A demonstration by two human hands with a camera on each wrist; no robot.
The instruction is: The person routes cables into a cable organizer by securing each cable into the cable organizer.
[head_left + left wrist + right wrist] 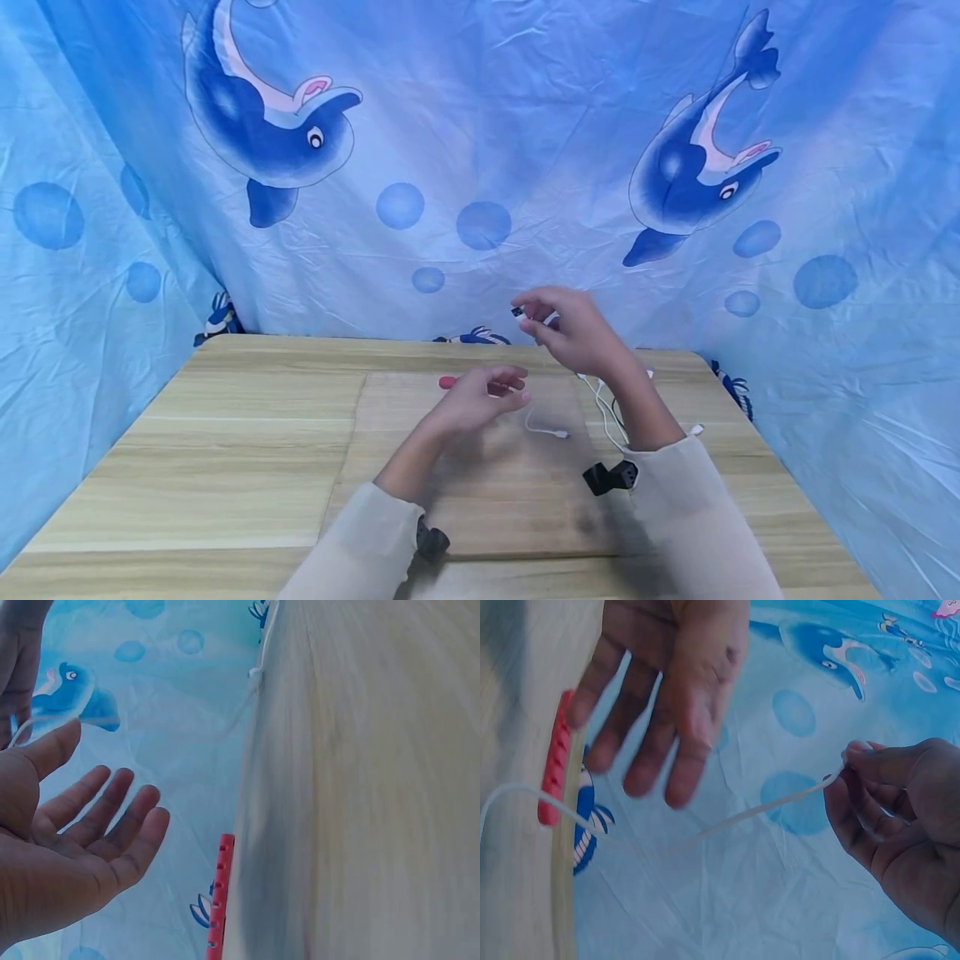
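Observation:
Raised above the far part of the table, my right hand (576,332) pinches the USB plug (518,313) of a white charging cable between thumb and fingertips. In the right wrist view the cable (765,806) sags from those fingers toward the tabletop. Its white lower stretch with a small connector (559,433) shows over the board in the head view. My left hand (480,402) hovers lower and to the left, fingers spread and relaxed, holding nothing. Beyond it lies a red strip with notches or holes (221,896), mostly hidden by that hand in the head view.
More white cables (606,412) and a dark one lie by my right forearm, with a white plug (697,430) near the sleeve. A thin rectangular board or mat (525,517) covers the middle of the wooden table (225,467). A blue dolphin-print curtain (480,150) surrounds the table.

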